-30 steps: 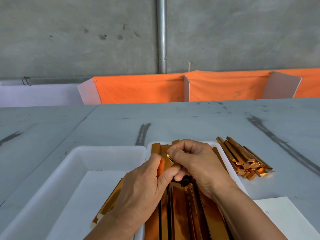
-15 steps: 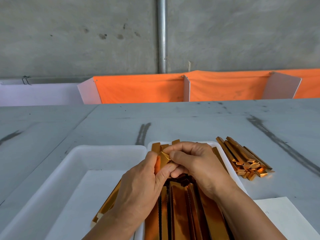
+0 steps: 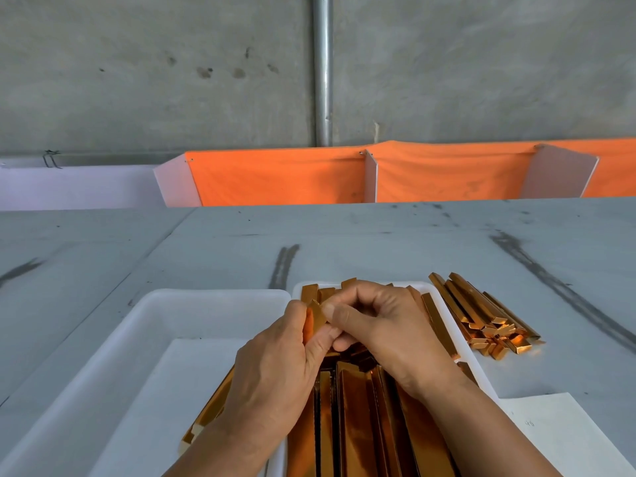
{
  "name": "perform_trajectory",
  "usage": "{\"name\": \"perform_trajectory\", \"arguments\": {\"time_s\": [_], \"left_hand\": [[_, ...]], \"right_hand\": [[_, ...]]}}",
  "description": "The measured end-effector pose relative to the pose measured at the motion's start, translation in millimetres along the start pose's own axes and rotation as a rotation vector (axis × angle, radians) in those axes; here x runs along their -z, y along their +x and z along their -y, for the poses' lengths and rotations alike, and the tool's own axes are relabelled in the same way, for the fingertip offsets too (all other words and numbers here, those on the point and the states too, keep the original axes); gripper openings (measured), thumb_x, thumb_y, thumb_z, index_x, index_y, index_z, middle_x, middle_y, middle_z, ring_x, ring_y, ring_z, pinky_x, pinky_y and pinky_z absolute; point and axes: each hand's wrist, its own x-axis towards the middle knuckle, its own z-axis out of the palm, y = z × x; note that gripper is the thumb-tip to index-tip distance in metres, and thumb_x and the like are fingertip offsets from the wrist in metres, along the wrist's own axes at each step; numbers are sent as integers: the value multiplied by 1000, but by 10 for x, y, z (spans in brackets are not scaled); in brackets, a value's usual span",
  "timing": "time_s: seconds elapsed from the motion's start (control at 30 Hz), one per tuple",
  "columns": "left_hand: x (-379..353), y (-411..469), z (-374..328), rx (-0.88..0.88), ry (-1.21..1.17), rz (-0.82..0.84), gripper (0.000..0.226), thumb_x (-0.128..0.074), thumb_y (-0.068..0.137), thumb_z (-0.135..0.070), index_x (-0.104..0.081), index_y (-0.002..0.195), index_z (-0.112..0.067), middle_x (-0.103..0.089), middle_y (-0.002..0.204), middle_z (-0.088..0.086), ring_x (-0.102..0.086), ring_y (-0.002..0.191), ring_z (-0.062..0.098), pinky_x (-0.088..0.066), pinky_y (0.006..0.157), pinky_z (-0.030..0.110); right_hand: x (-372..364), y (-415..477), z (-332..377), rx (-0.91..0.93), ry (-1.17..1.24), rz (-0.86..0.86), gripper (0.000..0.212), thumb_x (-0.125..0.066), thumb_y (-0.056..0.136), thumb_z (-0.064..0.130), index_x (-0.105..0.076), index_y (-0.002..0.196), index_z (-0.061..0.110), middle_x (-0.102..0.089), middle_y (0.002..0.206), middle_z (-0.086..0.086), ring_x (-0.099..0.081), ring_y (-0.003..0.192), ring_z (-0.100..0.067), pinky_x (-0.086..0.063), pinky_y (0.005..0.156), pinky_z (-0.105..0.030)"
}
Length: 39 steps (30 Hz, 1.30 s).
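My left hand (image 3: 275,366) and my right hand (image 3: 382,328) meet over a white tray and both pinch the far end of one shiny gold card strip (image 3: 317,316). The strip's end flap stands up between my left thumb and my right thumb. Beneath my hands the right white tray (image 3: 444,311) holds several long gold strips (image 3: 358,425) lying lengthwise. A pile of folded gold strips (image 3: 481,315) lies on the table to the right of that tray.
A larger white tray (image 3: 137,332) stands at the left with a white sheet in it and a gold strip (image 3: 206,418) at its right side. White paper (image 3: 564,432) lies at the near right. Orange cloth panels (image 3: 282,177) line the far table edge.
My fingers have worked the strip's end flap, which now stands more upright between my thumbs. Both hands stay in about the same place.
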Motion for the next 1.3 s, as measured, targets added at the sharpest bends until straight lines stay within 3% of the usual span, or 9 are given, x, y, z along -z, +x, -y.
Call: {"name": "perform_trajectory", "arguments": {"time_s": [0.17,0.37,0.53,0.67,0.8,0.9,1.03,1.17,1.3], "left_hand": [[-4,11,-20,-15,29,-6,38,-12,81,-76,-25,86,-41,-49,61,-11,-53,54,3,-33,48,14],[-4,-5,-30,-81,-35,-56,52,-22,88,-70,-33,130,-42,-53,69,-21,-57,66,-7,-39,51,9],[30,12,-73,-42,-204,-25,52,-28,86,-69,-37,130,-43,-60,74,-16,-61,72,-3,-50,58,15],[118,55,-108,160,-527,3,36,-37,87,-63,-46,117,-43,-61,73,-8,-62,64,5,-50,56,17],[232,152,-46,406,-829,-61,11,-55,94,-35,-56,99,-25,-64,69,-4,-66,65,12,-54,64,27],[323,198,-4,556,-1051,-105,13,-62,92,-26,-60,101,-17,-69,67,-5,-71,70,17,-56,66,34],[440,194,-30,694,-1275,-122,10,-66,89,-17,-62,97,-12,-71,72,5,-74,75,21,-56,57,28],[560,159,-170,750,-1403,-137,11,-63,91,-9,-56,98,-3,-66,83,17,-74,76,26,-59,56,35],[574,32,-359,701,-1304,-125,26,-63,91,-9,-53,112,-19,-69,74,11,-71,63,24,-58,54,39]], "right_hand": [[-49,30,-15,-13,-40,-11,8,-74,87,20,-73,86,27,-69,71,4,-62,57,-6,-54,59,-20],[-36,27,-5,41,-105,-47,13,-72,89,20,-79,86,30,-70,66,1,-61,52,-5,-50,56,-14],[-31,19,60,60,-125,-25,16,-68,93,21,-77,92,34,-73,74,6,-68,66,-5,-56,64,-19],[17,21,179,126,-230,-139,21,-66,91,31,-69,111,39,-69,88,18,-64,74,-1,-59,70,-26],[88,-7,397,272,55,-373,19,-66,92,14,-72,101,30,-71,85,1,-65,73,-12,-57,66,-23],[140,-43,575,330,208,-442,13,-62,94,9,-72,97,17,-70,79,-1,-62,65,-11,-52,58,-21],[104,-153,721,164,55,-272,13,-64,92,16,-74,87,24,-70,76,1,-61,61,-9,-53,55,-21],[-163,-392,608,13,-331,0,18,-68,87,41,-65,105,40,-67,81,16,-64,70,-4,-58,66,-25],[-413,-612,465,74,-455,27,24,-70,84,44,-53,98,55,-56,96,41,-56,80,14,-44,67,-6]]}}
